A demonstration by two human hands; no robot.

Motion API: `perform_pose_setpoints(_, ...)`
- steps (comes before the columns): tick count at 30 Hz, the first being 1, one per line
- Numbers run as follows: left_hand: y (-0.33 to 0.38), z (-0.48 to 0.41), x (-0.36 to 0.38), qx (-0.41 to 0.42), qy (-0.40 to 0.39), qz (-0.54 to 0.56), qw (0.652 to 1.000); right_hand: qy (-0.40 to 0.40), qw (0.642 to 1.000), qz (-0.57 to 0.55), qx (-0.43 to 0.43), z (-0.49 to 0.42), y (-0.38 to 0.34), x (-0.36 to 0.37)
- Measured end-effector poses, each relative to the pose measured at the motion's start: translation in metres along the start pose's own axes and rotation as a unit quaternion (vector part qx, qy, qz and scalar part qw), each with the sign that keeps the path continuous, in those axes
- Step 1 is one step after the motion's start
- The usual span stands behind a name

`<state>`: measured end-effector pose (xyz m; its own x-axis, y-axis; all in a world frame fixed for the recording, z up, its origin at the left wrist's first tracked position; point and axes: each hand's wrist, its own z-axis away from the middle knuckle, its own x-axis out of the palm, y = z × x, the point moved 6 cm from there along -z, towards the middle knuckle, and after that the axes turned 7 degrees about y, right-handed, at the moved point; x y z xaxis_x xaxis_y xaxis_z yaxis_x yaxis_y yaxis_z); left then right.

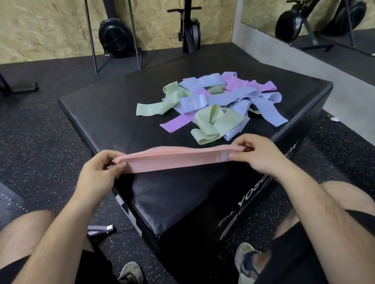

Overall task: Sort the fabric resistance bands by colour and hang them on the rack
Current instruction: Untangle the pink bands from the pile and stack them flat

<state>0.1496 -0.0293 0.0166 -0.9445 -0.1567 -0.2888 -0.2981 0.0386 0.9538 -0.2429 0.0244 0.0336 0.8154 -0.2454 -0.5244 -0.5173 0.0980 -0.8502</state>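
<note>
Over a black box (pixel 117 107) on speckled floor (pixel 42 144), left hand (pixel 96 173) and right hand (pixel 257 155) tight on pink bands (pixel 176 159)

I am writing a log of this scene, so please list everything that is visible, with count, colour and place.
box: 1, black, on the floor
pink bands: stack, count unclear, pink, held stretched above the box's near edge
loose bands: pile, count unclear, green, blue and purple, on the box top
exercise machines: 3, black, by the far wall
small object: 1, lilac and black, floor left of box
shoes: 2, grey, on the floor
left hand: 1, pinches the pink bands' left end
right hand: 1, pinches their right end
</note>
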Motion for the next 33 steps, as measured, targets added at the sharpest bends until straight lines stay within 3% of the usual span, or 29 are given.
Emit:
perform_pose_setpoints(6, -0.004, -0.006, -0.006, -0.007, 0.032, -0.019, 0.999, 0.011, 1.000, -0.011, 0.016, -0.009, 0.000, 0.004)
perform_pose_setpoints(16, -0.015, -0.063, -0.051, -0.103, 0.166, 0.168, 0.966, 0.025, 0.992, -0.122, 0.012, -0.064, -0.056, 0.059)
perform_pose_setpoints(23, -0.017, -0.144, -0.068, -0.073, 0.225, 0.165, 0.958, 0.040, 0.995, -0.083, -0.025, -0.146, -0.101, 0.099)
perform_pose_setpoints(33, -0.046, -0.226, -0.068, -0.072, 0.318, 0.117, 0.938, 0.034, 0.997, -0.062, 0.007, -0.273, -0.118, 0.168)
